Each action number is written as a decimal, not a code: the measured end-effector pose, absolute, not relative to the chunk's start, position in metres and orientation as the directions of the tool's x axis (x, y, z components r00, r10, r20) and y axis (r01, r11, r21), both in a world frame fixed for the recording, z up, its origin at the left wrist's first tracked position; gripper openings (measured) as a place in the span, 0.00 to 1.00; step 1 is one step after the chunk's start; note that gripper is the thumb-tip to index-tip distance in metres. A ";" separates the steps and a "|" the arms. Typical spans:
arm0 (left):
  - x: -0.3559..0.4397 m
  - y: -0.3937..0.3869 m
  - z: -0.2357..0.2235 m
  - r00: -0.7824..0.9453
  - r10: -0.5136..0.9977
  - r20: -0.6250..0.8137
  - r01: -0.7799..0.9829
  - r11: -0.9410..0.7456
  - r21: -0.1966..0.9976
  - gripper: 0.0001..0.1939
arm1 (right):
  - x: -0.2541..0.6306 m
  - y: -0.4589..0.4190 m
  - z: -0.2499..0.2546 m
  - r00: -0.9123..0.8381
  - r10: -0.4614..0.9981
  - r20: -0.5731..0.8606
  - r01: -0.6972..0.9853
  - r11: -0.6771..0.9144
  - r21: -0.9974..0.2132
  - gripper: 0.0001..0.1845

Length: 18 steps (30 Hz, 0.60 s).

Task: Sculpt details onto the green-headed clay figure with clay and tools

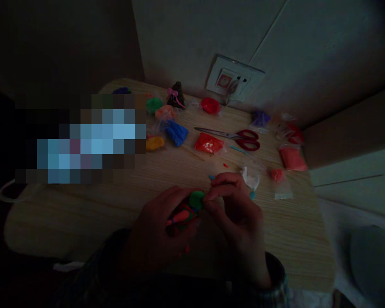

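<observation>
My left hand [160, 218] is wrapped round a small modelling-clay figure [180, 217], with orange-red, green and blue parts showing between the fingers. A round green clay piece [196, 199] sits at its upper end. My right hand [235, 209] has thumb and fingers pinched together at the right edge of that green piece; whether something tiny is between the fingertips is hidden. Just beyond my right hand lie a bit of blue clay [211, 177] and a white clay lump [250, 179]. The scene is dim, so the figure's lower part is hard to make out.
Red-handled scissors [247, 140] lie across the wooden table [115, 222], beside a red clay packet [209, 143]. Blue clay [176, 132], green clay [154, 105] and a purple packet [260, 119] stand farther back. A wall socket [234, 79] is behind. A bright pixelated area covers the left.
</observation>
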<state>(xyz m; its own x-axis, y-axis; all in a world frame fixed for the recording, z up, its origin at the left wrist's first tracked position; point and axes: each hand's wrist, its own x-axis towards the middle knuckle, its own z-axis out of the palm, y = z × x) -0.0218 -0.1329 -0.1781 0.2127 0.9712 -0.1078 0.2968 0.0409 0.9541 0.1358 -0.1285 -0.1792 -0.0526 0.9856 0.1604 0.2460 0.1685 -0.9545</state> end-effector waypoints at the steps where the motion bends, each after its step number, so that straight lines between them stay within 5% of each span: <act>1: -0.022 -0.133 -0.178 0.217 0.971 -0.099 0.321 0.025 0.947 0.12 | 0.136 -0.128 -0.179 -0.053 0.985 0.163 0.252 0.172 -0.952 0.04; 18: -0.021 -0.134 -0.179 0.267 0.963 -0.033 0.394 -0.078 0.916 0.12 | 0.134 -0.127 -0.181 -0.085 0.987 0.138 0.131 0.148 -0.980 0.06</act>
<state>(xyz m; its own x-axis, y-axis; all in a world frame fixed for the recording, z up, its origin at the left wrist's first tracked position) -0.0209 -0.1338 -0.1790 0.2665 0.9633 -0.0328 0.3941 -0.0779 0.9158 0.1337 -0.1274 -0.1814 -0.0848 0.9868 0.1381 0.1305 0.1484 -0.9803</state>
